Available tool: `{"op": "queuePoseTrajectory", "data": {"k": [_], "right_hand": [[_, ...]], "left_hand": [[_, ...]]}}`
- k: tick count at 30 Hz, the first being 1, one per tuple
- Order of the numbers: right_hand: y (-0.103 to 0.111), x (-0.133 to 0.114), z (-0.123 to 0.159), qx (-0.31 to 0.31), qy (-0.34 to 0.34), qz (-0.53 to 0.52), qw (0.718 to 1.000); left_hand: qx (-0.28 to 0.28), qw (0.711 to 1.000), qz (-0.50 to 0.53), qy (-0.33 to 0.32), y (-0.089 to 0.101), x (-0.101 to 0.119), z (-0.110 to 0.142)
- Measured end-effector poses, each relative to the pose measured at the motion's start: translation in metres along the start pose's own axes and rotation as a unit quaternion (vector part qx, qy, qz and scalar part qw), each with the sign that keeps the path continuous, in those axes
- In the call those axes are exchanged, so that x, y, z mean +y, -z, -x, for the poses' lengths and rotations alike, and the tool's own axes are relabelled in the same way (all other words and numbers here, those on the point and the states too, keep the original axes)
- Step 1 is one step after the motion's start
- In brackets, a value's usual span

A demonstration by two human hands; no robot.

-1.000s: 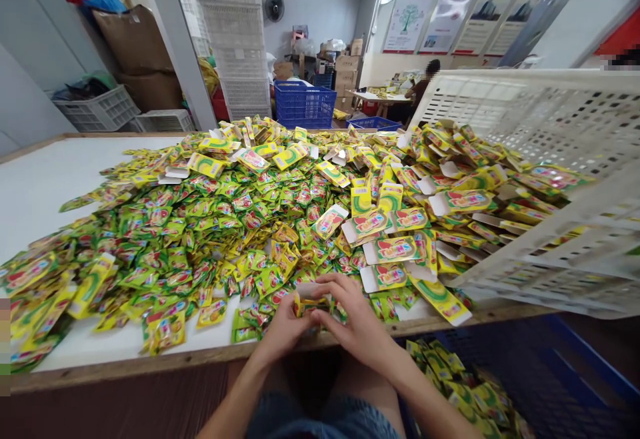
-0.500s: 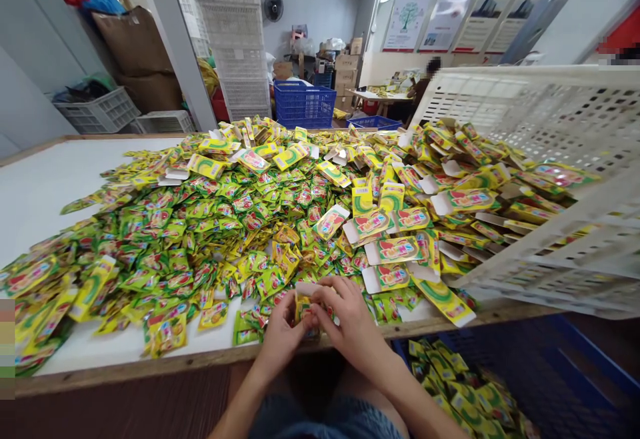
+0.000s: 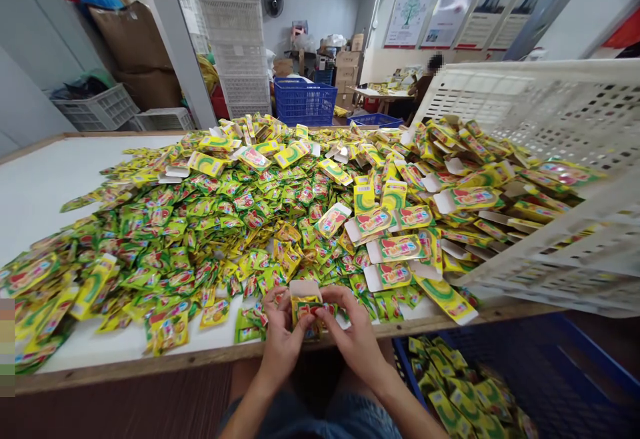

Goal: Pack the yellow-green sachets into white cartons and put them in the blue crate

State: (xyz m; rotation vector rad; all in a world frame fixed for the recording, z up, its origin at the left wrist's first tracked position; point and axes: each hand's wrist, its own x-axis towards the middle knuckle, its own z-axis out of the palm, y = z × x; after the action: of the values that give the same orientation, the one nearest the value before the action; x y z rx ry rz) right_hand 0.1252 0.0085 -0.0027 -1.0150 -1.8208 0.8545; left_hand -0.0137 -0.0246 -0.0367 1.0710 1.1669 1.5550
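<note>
The left hand (image 3: 283, 332) reaches in from the near edge of the bench (image 3: 75, 172), its forearm slanting up and its thumb angled right; its fingers grasp the left side of a small yellow carton (image 3: 306, 304). The right hand (image 3: 353, 332) mirrors it, forearm coming in from the near right, fingers curled over and closing on the carton's right side, with the thumb tips nearly meeting in front. The carton sits between the hands at the bench's near edge, a green-and-red printed surface showing at its mouth (whether that is a packet inside or the carton's face is hard to tell).

At left and in the middle, a broad heap of small green and yellow packets (image 3: 175, 226) spreads across the bench, close beyond the hands. To the right of it lie loose yellow cartons (image 3: 395, 247), several with pale flaps open, and farther right a tilted white crate (image 3: 550, 252) blocks that side. Below the bench at near right stands a blue crate (image 3: 575, 359) with more cartons in it.

The held carton's open end points to the far side, its pale flap (image 3: 305, 288) raised; its long axis seems to run near to far, though the thumbs hide the lower part.
</note>
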Motion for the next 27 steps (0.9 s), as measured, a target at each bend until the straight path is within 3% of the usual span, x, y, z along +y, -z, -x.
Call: {"op": "queuePoseTrajectory", "data": {"k": [5,10,16,22,27], "right_hand": [[-0.003,0.0,0.0,-0.004,0.034,-0.008,0.999],[0.001,-0.009,-0.009,-0.024,0.045,0.01,0.999],[-0.003,-0.001,-0.006,0.006,0.01,-0.045,0.999],[-0.002,0.006,-0.001,-0.028,0.064,-0.045,0.997],[-0.007,0.006,0.006,0.01,0.076,-0.033,0.997]], "left_hand": [[-0.002,0.994,-0.101,-0.039,0.009,-0.002,-0.002],[-0.012,0.986,-0.155,-0.054,0.015,0.012,-0.008],[0.029,0.995,-0.067,-0.064,0.008,0.014,-0.002],[-0.042,0.985,-0.137,-0.097,0.016,0.019,0.0],[-0.024,0.984,-0.143,-0.1,0.012,0.023,0.003]]}}
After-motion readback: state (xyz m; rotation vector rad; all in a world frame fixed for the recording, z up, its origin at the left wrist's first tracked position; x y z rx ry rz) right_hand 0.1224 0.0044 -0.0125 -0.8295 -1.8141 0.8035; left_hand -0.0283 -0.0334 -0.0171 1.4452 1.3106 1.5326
